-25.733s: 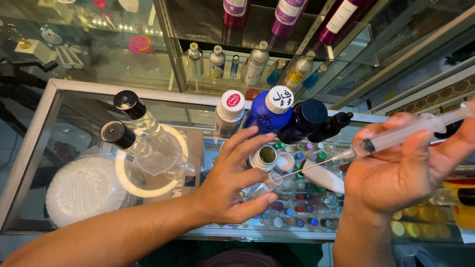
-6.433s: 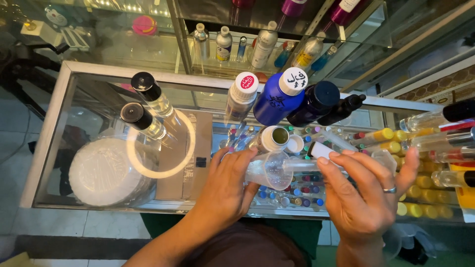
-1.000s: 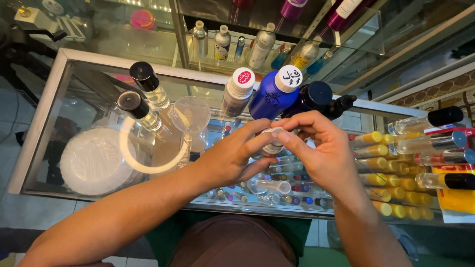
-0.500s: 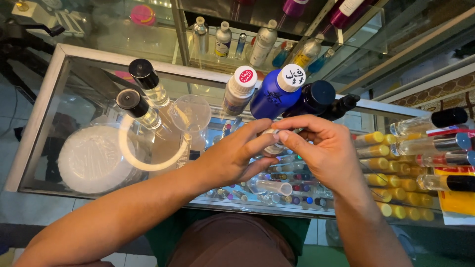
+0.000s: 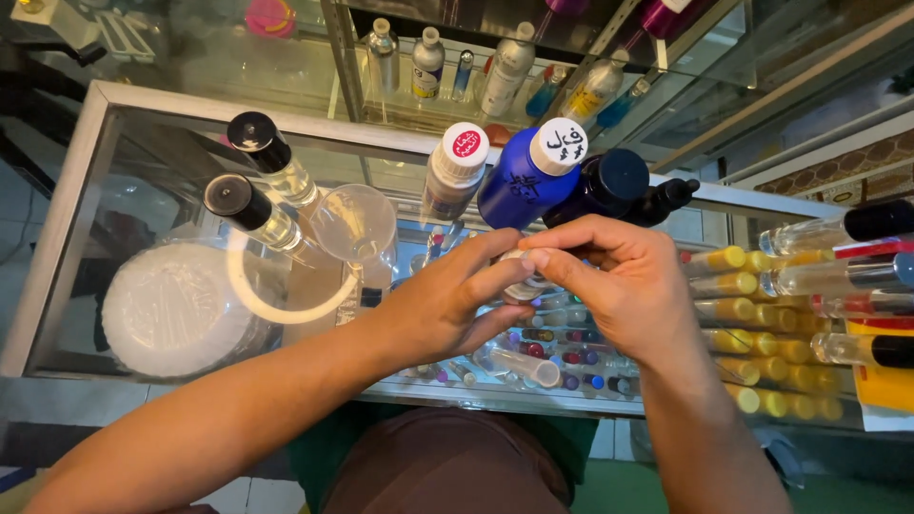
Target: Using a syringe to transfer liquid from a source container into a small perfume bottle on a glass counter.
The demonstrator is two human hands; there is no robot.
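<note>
Above a glass counter (image 5: 114,124), my left hand (image 5: 447,305) holds a small clear vial (image 5: 522,286) between thumb and fingers. My right hand (image 5: 619,286) pinches the vial's top with thumb and forefinger; the fingers hide most of the vial. A clear syringe barrel (image 5: 519,365) lies on the glass just below my hands. A blue bottle with a white cap (image 5: 528,171) stands right behind my hands.
Behind the hands stand a white bottle with a red-marked cap (image 5: 455,171), a dark blue bottle (image 5: 609,186), two black-capped clear bottles (image 5: 257,181) and a clear funnel (image 5: 354,224). A white round stack (image 5: 176,309) sits left. Yellow-capped vials (image 5: 762,314) lie right.
Both hands have stayed on the small vial over the last second, with only slight finger shifts at its top. Earlier, the right hand held a syringe, which now lies on the glass.
</note>
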